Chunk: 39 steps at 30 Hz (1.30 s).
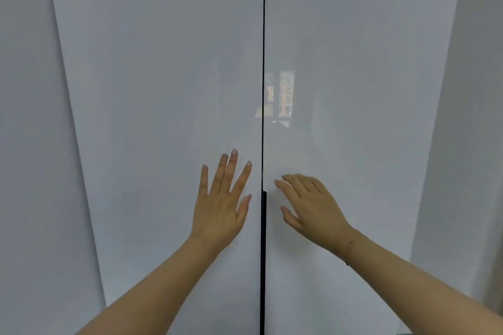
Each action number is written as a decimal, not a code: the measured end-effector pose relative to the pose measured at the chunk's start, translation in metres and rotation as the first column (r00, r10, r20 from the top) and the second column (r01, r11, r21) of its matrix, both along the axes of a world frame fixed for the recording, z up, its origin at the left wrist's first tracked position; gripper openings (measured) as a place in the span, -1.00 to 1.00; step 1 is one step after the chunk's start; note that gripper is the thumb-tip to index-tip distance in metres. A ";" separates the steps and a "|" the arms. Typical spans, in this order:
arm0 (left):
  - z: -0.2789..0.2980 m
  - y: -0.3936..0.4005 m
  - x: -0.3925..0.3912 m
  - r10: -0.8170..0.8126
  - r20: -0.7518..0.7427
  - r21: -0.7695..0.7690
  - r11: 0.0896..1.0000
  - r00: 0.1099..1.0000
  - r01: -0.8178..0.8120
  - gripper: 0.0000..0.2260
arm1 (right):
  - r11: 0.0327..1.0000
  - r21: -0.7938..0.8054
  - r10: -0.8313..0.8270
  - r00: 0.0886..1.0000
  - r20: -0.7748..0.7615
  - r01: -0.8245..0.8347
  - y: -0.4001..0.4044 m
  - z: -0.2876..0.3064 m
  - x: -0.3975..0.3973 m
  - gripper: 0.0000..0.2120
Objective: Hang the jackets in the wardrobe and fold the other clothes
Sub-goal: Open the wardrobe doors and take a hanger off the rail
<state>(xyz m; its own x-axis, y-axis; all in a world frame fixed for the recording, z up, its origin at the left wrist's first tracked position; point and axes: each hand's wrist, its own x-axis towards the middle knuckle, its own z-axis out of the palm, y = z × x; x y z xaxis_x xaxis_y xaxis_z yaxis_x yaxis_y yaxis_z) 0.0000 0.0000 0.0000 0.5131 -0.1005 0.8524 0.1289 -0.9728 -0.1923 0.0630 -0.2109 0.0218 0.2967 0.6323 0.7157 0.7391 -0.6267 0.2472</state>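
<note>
Wardrobe: two glossy white doors, left door (163,117) and right door (353,117), closed, meeting at a dark vertical seam (263,62). A dark handle strip (263,253) runs down the lower seam.

Left hand (220,207): fingers straight and spread, palm facing the left door just beside the seam; it holds nothing. Contact with the panel appears likely but cannot be confirmed.

Right hand (310,204): fingers extended, loosely together, angled toward the seam on the right door; it holds nothing. A thin bracelet (350,243) sits on the wrist.
</note>
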 end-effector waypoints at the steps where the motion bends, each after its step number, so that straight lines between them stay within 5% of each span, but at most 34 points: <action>1: 0.001 0.003 0.013 -0.001 -0.016 -0.007 1.000 1.000 0.001 -0.43 | 0.994 0.080 0.077 0.995 -0.067 -0.072 0.008 -0.002 0.013 -0.64; 4: -0.007 0.014 0.050 0.021 -0.024 -0.025 0.999 0.999 -0.021 -0.45 | 0.970 0.240 0.099 0.944 -0.315 -0.021 0.030 -0.007 0.036 -0.74; 10: -0.020 0.023 0.078 0.045 0.016 -0.001 0.999 0.999 -0.045 -0.44 | 0.852 0.522 0.362 0.769 -0.527 -0.043 0.058 -0.036 0.055 -0.77; 15: -0.016 0.021 0.071 0.015 -0.054 -0.036 0.999 0.998 -0.017 -0.45 | 0.815 0.579 0.438 0.680 -0.588 -0.023 0.062 -0.057 0.041 -0.86; 19: -0.002 0.009 0.046 -0.036 -0.219 -0.141 0.990 0.975 0.004 -0.39 | 0.837 0.548 0.409 0.670 -0.620 -0.003 0.050 -0.057 0.020 -0.72; 22: 0.011 -0.004 0.018 -0.198 -0.342 -0.304 0.948 0.919 0.091 -0.39 | 0.841 0.540 0.397 0.664 -0.634 0.012 0.036 -0.054 -0.007 -0.74; 24: 0.020 -0.017 -0.003 -0.379 -0.376 -0.513 0.845 0.846 0.151 -0.44 | 0.832 0.554 0.383 0.678 -0.627 0.043 0.024 -0.058 -0.029 -0.74; 27: 0.039 -0.049 -0.047 -0.763 -0.210 -0.844 0.457 0.611 0.280 -0.58 | 0.795 0.596 0.363 0.700 -0.615 0.110 -0.002 -0.064 -0.070 -0.78; 29: 0.049 -0.076 -0.073 -0.875 -0.058 -0.913 0.241 0.480 0.330 -0.64 | 0.760 0.636 0.377 0.704 -0.601 0.136 -0.025 -0.065 -0.096 -0.81; 31: 0.056 -0.103 -0.093 -0.890 0.063 -0.939 0.100 0.451 0.328 -0.68 | 0.742 0.651 0.370 0.711 -0.599 0.162 -0.050 -0.064 -0.120 -0.85; 34: 0.060 -0.139 -0.113 -0.905 0.114 -0.962 0.002 0.410 0.273 -0.67 | 0.726 0.652 0.347 0.702 -0.621 0.218 -0.087 -0.059 -0.151 -0.86; 39: 0.062 -0.190 -0.131 -0.960 0.095 -0.968 -0.027 0.264 0.250 -0.69 | 0.651 0.704 0.389 0.672 -0.631 0.283 -0.150 -0.056 -0.188 -0.76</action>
